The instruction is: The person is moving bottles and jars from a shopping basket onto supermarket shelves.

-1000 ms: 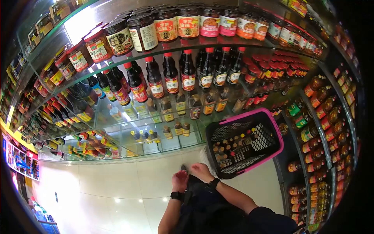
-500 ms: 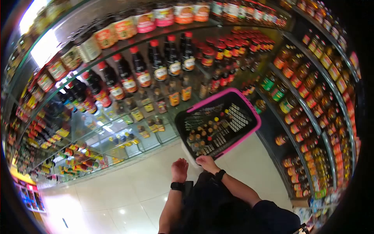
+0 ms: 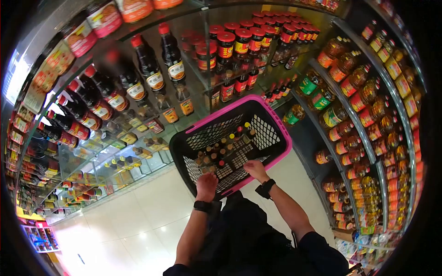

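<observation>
A black basket with a pink rim (image 3: 286,138) stands in front of me, several small bottles (image 3: 216,154) with brown, red and yellow caps inside it. My left hand (image 3: 206,185) is at the basket's near left corner, its fingers curled; whether they hold anything is too small to tell. Over the near side of the basket is my right hand (image 3: 255,170), thumb and fingers drawn together, with nothing that I can make out between them. Both wrists carry a black band.
Glass shelves (image 3: 152,172) with dark red-capped bottles (image 3: 172,55) and red-lidded jars (image 3: 225,44) run along the left and front. Dark shelves at the right hold oil bottles (image 3: 363,94). Pale floor tiles (image 3: 133,207) lie below.
The basket appears larger and further left. My right hand has moved from the basket's near corner to over its near side, and my left hand has come up to the basket's corner.
</observation>
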### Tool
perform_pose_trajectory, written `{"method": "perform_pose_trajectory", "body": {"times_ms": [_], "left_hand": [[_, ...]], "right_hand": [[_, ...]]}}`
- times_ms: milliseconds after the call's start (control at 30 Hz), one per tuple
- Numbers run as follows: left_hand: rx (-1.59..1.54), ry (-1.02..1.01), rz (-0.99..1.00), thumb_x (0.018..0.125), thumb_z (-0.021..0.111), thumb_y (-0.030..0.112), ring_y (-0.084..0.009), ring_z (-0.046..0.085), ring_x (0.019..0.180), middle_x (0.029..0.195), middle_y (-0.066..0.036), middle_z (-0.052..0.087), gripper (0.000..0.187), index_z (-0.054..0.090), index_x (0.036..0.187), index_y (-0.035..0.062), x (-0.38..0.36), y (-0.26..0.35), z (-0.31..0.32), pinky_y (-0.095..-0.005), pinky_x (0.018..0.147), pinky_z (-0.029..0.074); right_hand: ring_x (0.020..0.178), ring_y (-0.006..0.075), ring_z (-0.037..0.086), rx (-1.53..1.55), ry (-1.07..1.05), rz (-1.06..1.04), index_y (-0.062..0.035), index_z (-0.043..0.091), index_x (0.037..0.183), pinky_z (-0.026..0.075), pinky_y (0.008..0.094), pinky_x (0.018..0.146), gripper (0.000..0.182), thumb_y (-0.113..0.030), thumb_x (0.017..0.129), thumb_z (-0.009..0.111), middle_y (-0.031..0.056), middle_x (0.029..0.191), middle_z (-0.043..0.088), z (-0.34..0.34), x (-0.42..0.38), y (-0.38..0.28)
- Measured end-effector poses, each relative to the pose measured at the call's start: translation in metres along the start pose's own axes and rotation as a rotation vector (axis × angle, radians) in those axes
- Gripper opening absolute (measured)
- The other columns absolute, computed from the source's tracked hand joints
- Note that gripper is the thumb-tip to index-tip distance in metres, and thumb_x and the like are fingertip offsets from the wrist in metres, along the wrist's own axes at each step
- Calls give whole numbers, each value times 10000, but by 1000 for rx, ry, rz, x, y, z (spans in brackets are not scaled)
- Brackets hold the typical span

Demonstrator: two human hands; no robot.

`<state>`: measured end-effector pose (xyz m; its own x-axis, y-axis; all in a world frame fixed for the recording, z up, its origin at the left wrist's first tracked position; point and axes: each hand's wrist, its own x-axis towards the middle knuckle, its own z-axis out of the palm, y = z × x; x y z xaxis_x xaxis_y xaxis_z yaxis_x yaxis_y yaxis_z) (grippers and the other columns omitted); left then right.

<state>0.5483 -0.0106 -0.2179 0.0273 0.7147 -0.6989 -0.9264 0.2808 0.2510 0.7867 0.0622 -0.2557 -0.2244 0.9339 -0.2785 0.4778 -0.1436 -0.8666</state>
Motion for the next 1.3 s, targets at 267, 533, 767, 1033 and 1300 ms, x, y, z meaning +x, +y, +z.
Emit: {"method": "perform_pose_trajectory", "body": {"times_ms": [267, 533, 767, 1033, 1300], "left_hand": [[174, 115, 5, 837, 419, 239, -244, 467, 1031, 1110, -99, 494, 322, 453, 1075, 26, 68, -20, 20, -365, 916, 366], [235, 183, -70, 850, 462, 241, -218, 491, 988, 1040, -91, 523, 269, 480, 1026, 39, 110, -31, 60, -355, 876, 408], [392, 40, -3, 863, 423, 277, -223, 492, 1015, 1065, -100, 517, 334, 451, 1084, 28, 139, -61, 32, -349, 887, 399], [38, 140, -69, 857, 403, 221, -209, 501, 911, 962, -80, 532, 247, 503, 996, 42, 144, -77, 8, -317, 804, 409], [148, 10, -66, 861, 396, 233, -220, 496, 927, 1002, -93, 515, 291, 467, 1031, 8, 151, -70, 17, -338, 813, 405]], "right_hand": [[734, 278, 585, -368, -63, 138, -23, 578, 845, 450, 363, 654, 256, -216, 678, 602, 116, 733, 607, -91, 133, 38], [903, 347, 512, -740, -169, 312, -112, 154, 1337, 465, 484, 691, 681, -246, 805, 558, 198, 1235, 360, -75, 248, 92], [884, 319, 536, -917, -124, 248, -91, 206, 1327, 465, 495, 689, 611, -262, 836, 528, 177, 1213, 394, -44, 301, 136], [612, 265, 541, -921, -111, 144, -20, 451, 1105, 428, 406, 525, 326, -181, 826, 501, 137, 694, 554, -43, 313, 151], [636, 308, 553, -735, -131, -70, -44, 513, 1016, 442, 422, 564, 301, -180, 748, 533, 148, 670, 557, -65, 271, 84]]}}
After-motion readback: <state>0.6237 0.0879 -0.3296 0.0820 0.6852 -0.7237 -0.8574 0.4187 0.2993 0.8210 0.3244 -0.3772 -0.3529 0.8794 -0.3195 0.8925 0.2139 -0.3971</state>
